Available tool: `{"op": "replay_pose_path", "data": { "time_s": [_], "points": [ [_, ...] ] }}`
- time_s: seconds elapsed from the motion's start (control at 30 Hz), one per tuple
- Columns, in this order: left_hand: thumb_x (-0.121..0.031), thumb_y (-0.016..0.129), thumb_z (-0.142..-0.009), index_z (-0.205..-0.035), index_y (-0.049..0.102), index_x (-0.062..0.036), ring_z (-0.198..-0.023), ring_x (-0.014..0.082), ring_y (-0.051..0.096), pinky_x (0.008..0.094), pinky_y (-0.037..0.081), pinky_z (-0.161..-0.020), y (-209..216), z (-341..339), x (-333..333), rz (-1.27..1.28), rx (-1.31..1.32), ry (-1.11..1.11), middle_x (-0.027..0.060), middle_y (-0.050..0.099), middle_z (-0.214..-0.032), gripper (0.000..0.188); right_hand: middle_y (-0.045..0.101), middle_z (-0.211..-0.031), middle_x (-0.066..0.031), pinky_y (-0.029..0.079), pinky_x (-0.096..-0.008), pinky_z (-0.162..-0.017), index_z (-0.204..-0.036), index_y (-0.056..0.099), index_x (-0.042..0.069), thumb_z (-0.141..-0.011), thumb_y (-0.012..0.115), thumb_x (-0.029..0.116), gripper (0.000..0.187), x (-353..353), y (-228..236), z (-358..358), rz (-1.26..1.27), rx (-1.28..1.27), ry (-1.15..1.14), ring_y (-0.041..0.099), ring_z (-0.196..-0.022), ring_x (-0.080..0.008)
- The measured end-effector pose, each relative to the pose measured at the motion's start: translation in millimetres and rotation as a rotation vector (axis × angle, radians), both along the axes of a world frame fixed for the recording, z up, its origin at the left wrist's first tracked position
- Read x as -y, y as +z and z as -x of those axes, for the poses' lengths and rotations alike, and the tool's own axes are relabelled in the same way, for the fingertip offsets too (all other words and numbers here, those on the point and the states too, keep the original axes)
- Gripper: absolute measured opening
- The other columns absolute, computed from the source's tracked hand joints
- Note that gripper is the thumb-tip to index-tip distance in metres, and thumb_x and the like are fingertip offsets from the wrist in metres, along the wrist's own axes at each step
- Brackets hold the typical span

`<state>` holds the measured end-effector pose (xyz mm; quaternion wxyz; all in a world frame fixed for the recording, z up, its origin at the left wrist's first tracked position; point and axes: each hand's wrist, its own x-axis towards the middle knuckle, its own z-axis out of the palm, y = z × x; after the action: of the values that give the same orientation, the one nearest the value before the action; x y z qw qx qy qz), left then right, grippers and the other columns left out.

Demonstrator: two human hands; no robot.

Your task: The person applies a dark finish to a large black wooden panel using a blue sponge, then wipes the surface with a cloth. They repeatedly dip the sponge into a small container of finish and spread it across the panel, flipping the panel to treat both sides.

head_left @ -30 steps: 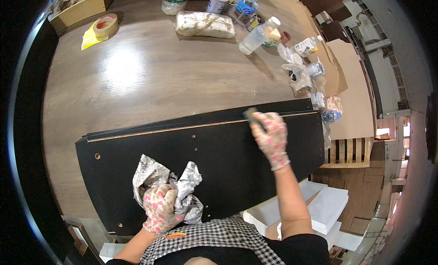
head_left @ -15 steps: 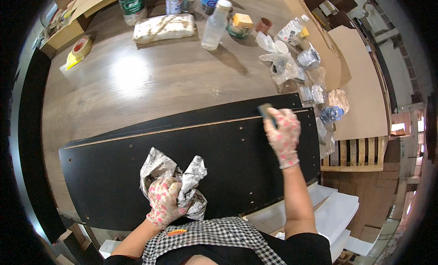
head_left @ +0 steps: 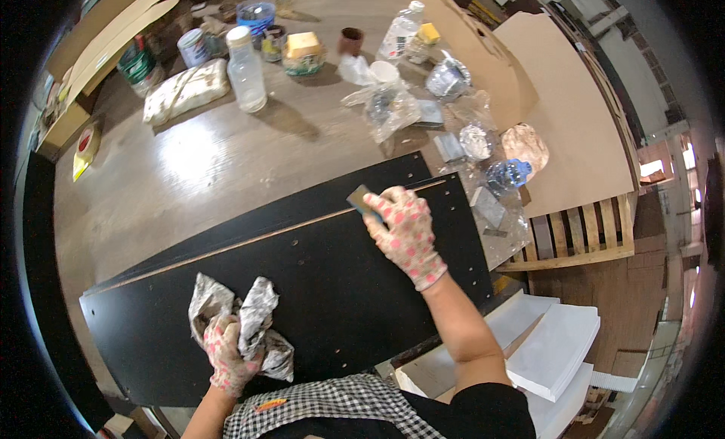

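A long black board (head_left: pixel 325 288) with small holes lies across the wooden table (head_left: pixel 189 174) in front of me. My right hand (head_left: pixel 404 231), in a dotted glove, presses a small grey pad (head_left: pixel 361 201) against the board's far edge, where a thin pale strip runs. Near the board's front edge my left hand (head_left: pixel 226 356), gloved the same way, clutches a crumpled grey-white rag (head_left: pixel 242 326) that rests on the black surface.
At the table's back stand a clear plastic bottle (head_left: pixel 245 69), several cans and jars (head_left: pixel 192 46), a wrapped bundle (head_left: pixel 185 91) and plastic bags (head_left: pixel 393 99). A roll of tape (head_left: pixel 84 140) lies far left. Cardboard sheets (head_left: pixel 559 114), a wooden pallet (head_left: pixel 574 239) and white panels (head_left: pixel 551 348) are to the right.
My view has shifted, so the table's back things sit lower and nearer. My right hand with the pad has slid along the board's far edge; my left hand keeps the rag in place.
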<state>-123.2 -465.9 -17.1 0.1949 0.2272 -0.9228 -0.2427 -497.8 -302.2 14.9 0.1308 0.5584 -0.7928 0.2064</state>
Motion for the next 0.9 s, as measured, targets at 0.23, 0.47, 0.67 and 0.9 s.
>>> {"op": "replay_pose_path", "data": {
  "time_s": [0.23,0.47,0.67,0.9],
  "points": [
    [-0.016,0.073,-0.055,-0.092,0.060,-0.0076,-0.087,0.0383,0.056,0.0480,0.044,-0.077,4,8,-6,-0.016,-0.037,0.007,0.0143,0.058,-0.095,0.040,0.062,-0.100,-0.0099,0.049,-0.0444,-0.080,-0.104,0.071,0.014,-0.082,0.073,0.026,0.025,-87,-7,108,-0.014,-0.228,-0.699,0.062,-0.096,-0.0289],
    [-0.013,0.073,-0.059,-0.094,0.059,-0.0070,-0.087,0.0385,0.056,0.0483,0.044,-0.078,6,7,-6,-0.037,-0.007,-0.016,0.0150,0.056,-0.095,0.038,0.063,-0.094,-0.0130,0.052,-0.0454,-0.075,-0.104,0.071,0.011,-0.082,0.074,0.028,0.028,-85,-20,94,0.073,-0.049,-0.567,0.065,-0.085,-0.0329],
    [-0.023,0.073,-0.056,-0.098,0.062,-0.0070,-0.093,0.0393,0.056,0.0496,0.044,-0.083,3,-1,-6,-0.079,0.029,-0.006,0.0157,0.058,-0.102,0.046,0.053,-0.078,-0.0059,0.044,-0.0382,-0.058,-0.091,0.064,0.015,-0.078,0.074,0.027,0.021,46,7,-69,0.105,0.114,-0.157,0.057,-0.071,-0.0247],
    [-0.026,0.074,-0.062,-0.105,0.062,-0.0078,-0.098,0.0399,0.057,0.0498,0.044,-0.087,0,-2,-9,-0.057,-0.043,-0.022,0.0167,0.059,-0.107,0.048,0.057,-0.085,-0.0084,0.048,-0.0410,-0.065,-0.100,0.066,0.011,-0.078,0.075,0.019,0.025,4,20,-30,0.296,0.211,-0.303,0.057,-0.075,-0.0265]
  ]
}}
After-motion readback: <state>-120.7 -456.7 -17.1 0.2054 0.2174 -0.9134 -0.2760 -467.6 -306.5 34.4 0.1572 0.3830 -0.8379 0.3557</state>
